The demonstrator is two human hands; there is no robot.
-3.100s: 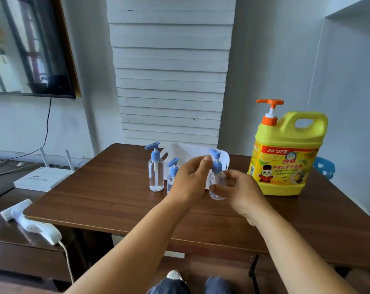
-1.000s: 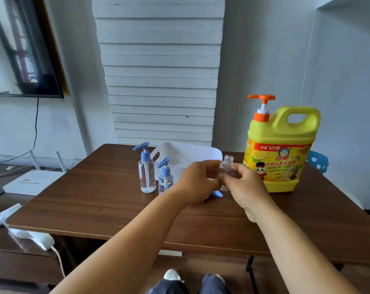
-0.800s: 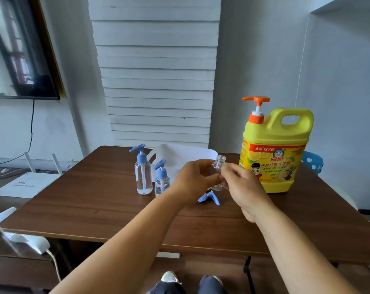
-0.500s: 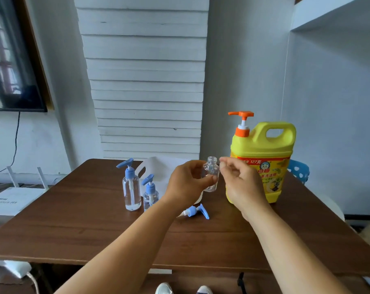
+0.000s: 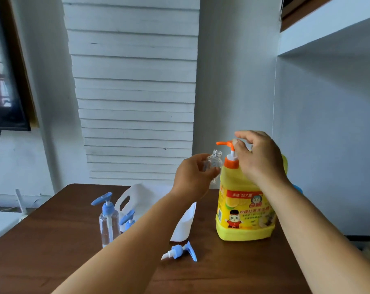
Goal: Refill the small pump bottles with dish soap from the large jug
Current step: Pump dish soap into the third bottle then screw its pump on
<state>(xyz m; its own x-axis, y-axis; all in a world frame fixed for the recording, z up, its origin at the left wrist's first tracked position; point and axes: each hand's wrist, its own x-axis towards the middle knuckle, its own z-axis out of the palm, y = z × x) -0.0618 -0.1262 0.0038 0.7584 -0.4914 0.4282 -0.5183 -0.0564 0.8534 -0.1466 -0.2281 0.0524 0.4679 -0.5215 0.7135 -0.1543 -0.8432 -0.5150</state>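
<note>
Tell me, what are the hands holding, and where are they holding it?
The left hand grips the small open bottle round its body. The right hand rests over the jug's orange pump head, not clearly gripping it.

Left hand (image 5: 191,174) holds uncapped bottle (image 5: 214,161) beside jug (image 5: 243,211); right hand (image 5: 258,158) at pump (image 5: 227,148).

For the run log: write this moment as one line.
left hand: holds open small bottle under orange pump | right hand: at pump top | blue pump cap: on table
</note>
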